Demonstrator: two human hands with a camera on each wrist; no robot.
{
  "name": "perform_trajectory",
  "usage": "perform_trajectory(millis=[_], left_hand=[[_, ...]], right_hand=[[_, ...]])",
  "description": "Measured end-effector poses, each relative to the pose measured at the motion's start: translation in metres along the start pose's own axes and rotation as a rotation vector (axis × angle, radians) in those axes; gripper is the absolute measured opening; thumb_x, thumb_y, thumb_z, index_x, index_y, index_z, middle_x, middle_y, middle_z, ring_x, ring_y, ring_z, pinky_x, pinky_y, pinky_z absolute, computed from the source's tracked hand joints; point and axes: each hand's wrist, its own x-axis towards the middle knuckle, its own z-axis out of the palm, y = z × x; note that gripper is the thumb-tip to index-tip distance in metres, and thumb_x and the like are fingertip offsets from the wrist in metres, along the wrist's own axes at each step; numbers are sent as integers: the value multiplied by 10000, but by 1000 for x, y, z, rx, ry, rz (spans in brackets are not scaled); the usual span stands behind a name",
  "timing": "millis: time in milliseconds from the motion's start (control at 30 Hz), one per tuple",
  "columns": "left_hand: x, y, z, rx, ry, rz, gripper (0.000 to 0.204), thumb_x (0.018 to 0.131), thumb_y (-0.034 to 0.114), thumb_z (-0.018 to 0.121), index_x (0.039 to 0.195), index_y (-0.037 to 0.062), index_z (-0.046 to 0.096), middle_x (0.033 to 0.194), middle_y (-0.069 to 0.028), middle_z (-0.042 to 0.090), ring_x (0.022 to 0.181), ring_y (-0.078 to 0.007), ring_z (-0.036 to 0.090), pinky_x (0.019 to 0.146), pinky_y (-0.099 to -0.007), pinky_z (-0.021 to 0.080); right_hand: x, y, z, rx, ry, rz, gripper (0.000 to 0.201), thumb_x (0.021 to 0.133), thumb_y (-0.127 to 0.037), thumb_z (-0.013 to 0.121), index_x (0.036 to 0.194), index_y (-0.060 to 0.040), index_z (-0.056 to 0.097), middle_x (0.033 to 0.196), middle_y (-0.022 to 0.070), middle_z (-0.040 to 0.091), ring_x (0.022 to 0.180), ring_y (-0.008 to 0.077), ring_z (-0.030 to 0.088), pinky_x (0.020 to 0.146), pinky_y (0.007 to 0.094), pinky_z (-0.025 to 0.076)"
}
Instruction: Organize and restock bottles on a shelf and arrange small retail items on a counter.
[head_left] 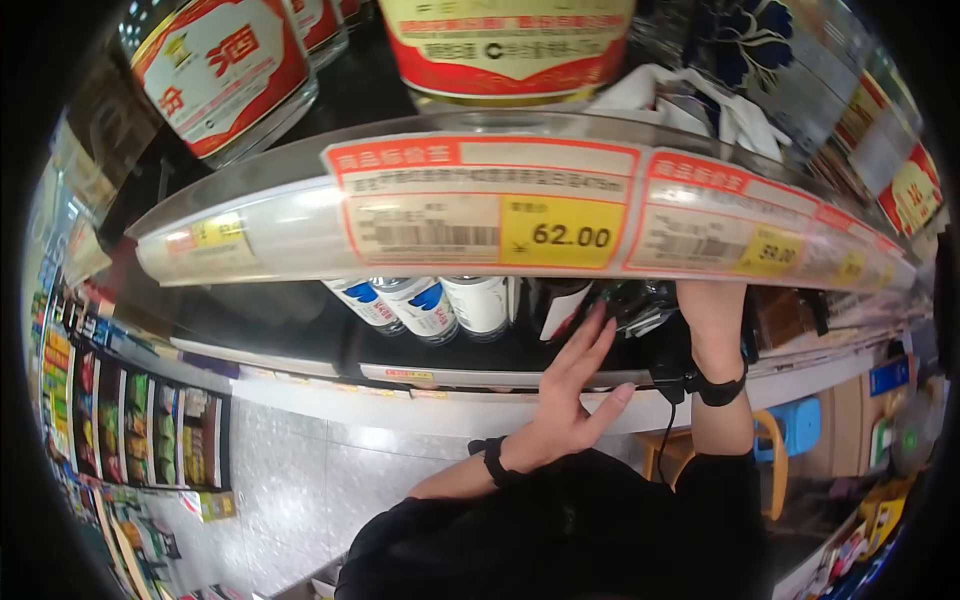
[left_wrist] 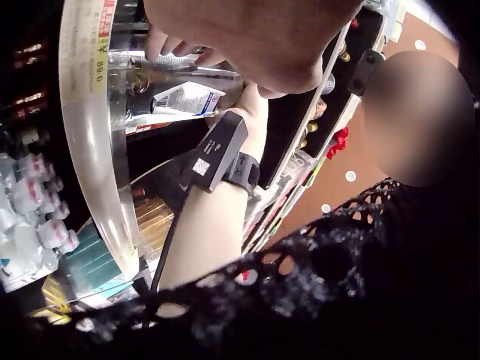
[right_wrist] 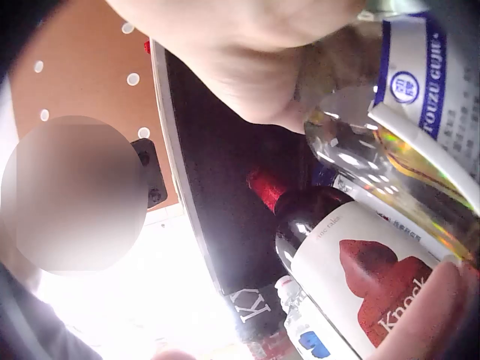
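Below the priced shelf, my left hand (head_left: 575, 400) reaches in with its fingers stretched out, fingertips right by the red wine bottle (head_left: 562, 310). A finger overlaps that wine bottle (right_wrist: 360, 270), with its white "Knock" label, in the right wrist view. My right hand (right_wrist: 277, 52) grips a clear glass bottle (right_wrist: 345, 142) at its neck end; the fingertips are hidden. This glass bottle (left_wrist: 187, 96) has a blue-edged white label and lies tilted beneath my left hand (left_wrist: 247, 37) in the left wrist view. The shelf front covers most of my right hand in the head view.
A clear price strip (head_left: 480, 225) curves across above my hands, with large liquor bottles (head_left: 225, 75) behind it. Several white-labelled bottles (head_left: 420, 308) stand left of the wine bottle. A blue stool (head_left: 797, 428) is on the floor at right, snack racks (head_left: 140, 425) at left.
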Motion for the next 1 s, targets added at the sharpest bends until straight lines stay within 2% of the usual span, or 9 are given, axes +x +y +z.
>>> perform_trajectory(millis=[200, 333, 400, 433, 500, 600, 667, 800, 1000], left_hand=[[-1, 0, -3, -2, 2, -44, 531, 891, 166, 611, 1350, -86, 524, 1461, -322, 423, 1378, -405, 428, 1125, -439, 331], [-2, 3, -11, -55, -32, -93, 448, 881, 144, 608, 1261, -92, 594, 1426, -308, 469, 1327, -398, 484, 1102, -435, 364], [-2, 2, -11, -91, -31, -104, 389, 873, 140, 613, 1190, -85, 640, 1410, -291, 493, 1286, -388, 518, 1083, -428, 386], [-2, 0, -12, -105, -69, -95, 389, 873, 140, 613, 1190, -85, 640, 1410, -291, 493, 1286, -388, 518, 1083, -428, 386], [-5, -4, -14, -76, -46, -68, 365, 859, 124, 627, 1167, -69, 661, 1402, -281, 503, 1267, -381, 531, 1070, -431, 398], [-9, -12, -12, -62, -58, -4, 307, 849, 99, 649, 1121, -38, 688, 1349, -270, 542, 1269, -372, 528, 1072, -436, 394], [-8, -13, -10, -118, -102, -4, 266, 857, 103, 649, 1085, -26, 697, 1329, -259, 552, 1267, -372, 528, 1081, -446, 381], [-10, -14, -10, -95, -70, 52, 217, 865, 85, 635, 1045, -19, 697, 1328, -243, 542, 1254, -363, 526, 1036, -435, 403], [-37, 2, -20, -203, -73, 17, 176, 863, 58, 638, 1006, -30, 691, 1294, -209, 557, 1221, -326, 546, 1013, -415, 424]], right_hand=[[-13, 38, 3, -346, -39, -150, 414, 833, -111, 780, 1189, 5, 604, 1181, 90, 657, 1056, 174, 604, 925, 333, 482], [-24, 85, 4, -556, 7, -274, 519, 788, -173, 836, 1217, -7, 594, 1199, 97, 652, 1072, 192, 602, 950, 356, 476], [-32, 81, -1, -89, 21, -68, 645, 741, -233, 881, 1264, -21, 569, 1234, 101, 636, 1105, 204, 597, 982, 368, 468], [-28, 52, 14, -83, 171, -276, 204, 826, -79, 694, 1025, -45, 660, 966, 98, 677, 859, 266, 658, 762, 392, 510], [-36, 39, 19, -152, 204, -281, 191, 823, -61, 686, 1011, -40, 657, 953, 95, 681, 857, 267, 659, 761, 389, 511], [-32, 34, 24, 175, 189, -72, 309, 781, -131, 773, 1047, -24, 659, 975, 116, 697, 910, 232, 676, 831, 370, 510], [-34, 16, 15, 6, 166, -232, 455, 742, -157, 827, 1124, 3, 639, 1056, 160, 688, 971, 264, 671, 882, 372, 502], [-55, -5, 5, -186, 241, -94, 611, 743, -189, 843, 1255, 3, 572, 1211, 199, 629, 1120, 330, 623, 912, 375, 506], [-107, -7, -1, -149, 446, 13, 418, 823, -136, 783, 1182, -15, 607, 1288, 179, 609, 1160, 280, 605, 922, 364, 493]])
